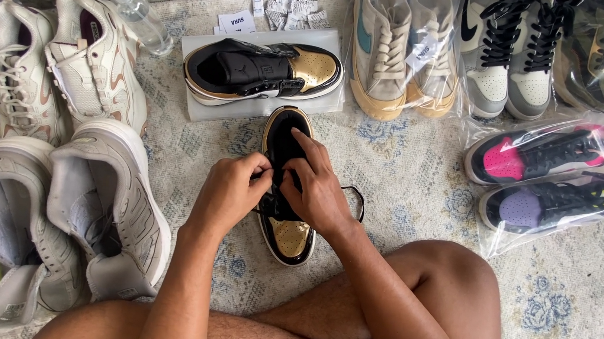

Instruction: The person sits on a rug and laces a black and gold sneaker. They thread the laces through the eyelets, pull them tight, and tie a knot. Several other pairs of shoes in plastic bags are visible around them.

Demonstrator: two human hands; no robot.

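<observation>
Pinching the black lace [353, 197] tight over the black-and-gold sneaker [286, 190] mid-rug, both hands [228, 192] [317, 190] are risking a slipped, uneven pull, fingers closed on it.

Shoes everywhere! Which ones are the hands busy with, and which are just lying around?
In use:
black-gold shoe
its lace
left hand
right hand

Lying about:
matching shoe on its side
white sneakers
grey sneakers
bagged pairs
spray bottle
rug
</observation>
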